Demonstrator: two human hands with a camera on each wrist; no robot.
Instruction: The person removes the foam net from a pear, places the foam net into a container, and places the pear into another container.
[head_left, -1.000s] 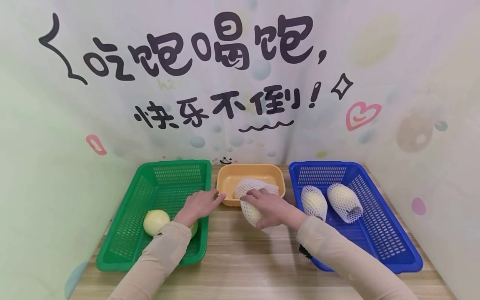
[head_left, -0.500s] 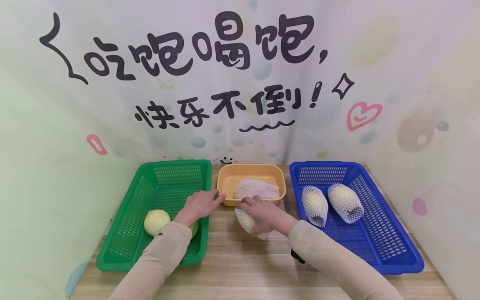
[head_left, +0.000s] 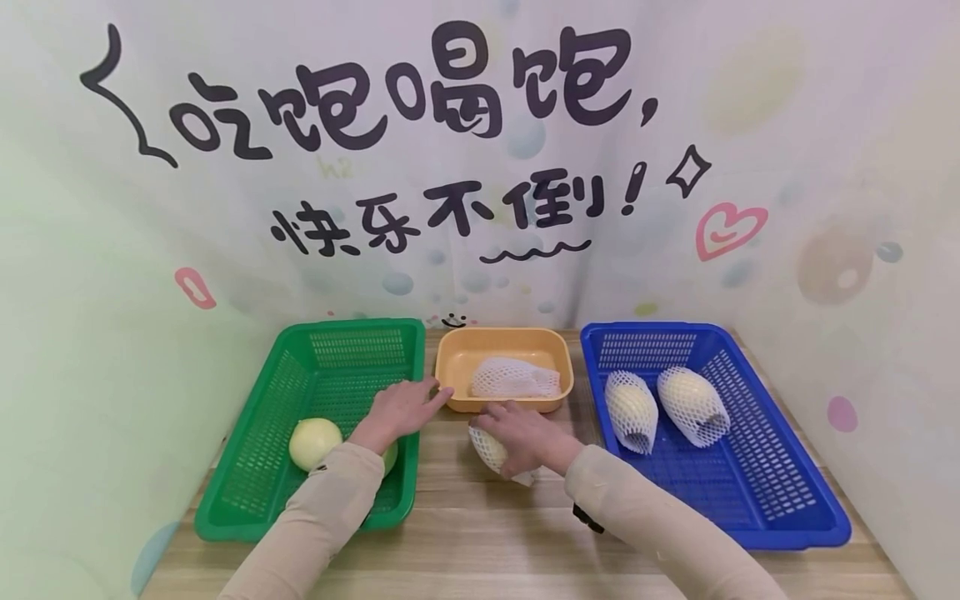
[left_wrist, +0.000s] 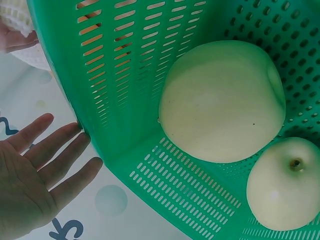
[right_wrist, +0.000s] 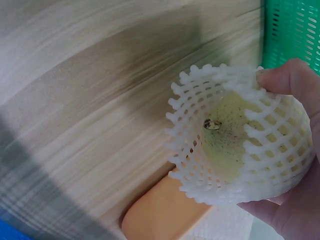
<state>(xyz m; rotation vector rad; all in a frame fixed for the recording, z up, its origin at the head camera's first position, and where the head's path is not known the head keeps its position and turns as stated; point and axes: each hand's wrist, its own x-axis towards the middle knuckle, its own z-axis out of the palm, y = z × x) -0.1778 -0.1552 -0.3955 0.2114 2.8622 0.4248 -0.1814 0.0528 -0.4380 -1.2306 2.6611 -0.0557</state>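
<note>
My right hand [head_left: 528, 437] grips a pale yellow melon [head_left: 486, 450] in a white foam net, low in front of the orange tray [head_left: 456, 358]. In the right wrist view, the foam net [right_wrist: 265, 165] gapes open at one end and shows the melon's stem [right_wrist: 212, 124]; thumb and fingers lie on opposite sides of it. My left hand [head_left: 401, 408] is by the right rim of the green basket [head_left: 411, 483], its fingers spread and holding nothing in the left wrist view. Two bare melons lie in that basket, a larger melon [left_wrist: 220, 105] and a smaller melon [left_wrist: 282, 185].
White foam netting [head_left: 513, 377] lies in the orange tray. At right stands a blue basket [head_left: 787, 467] with two netted fruits, a left one [head_left: 632, 412] and a right one [head_left: 692, 400]. A printed wall cloth [head_left: 465, 283] hangs behind the wooden table [head_left: 480, 542].
My right hand has carried the netted melon away from the orange tray, down and toward me, uncovering the netting in the tray. The left hand stays where it was.
</note>
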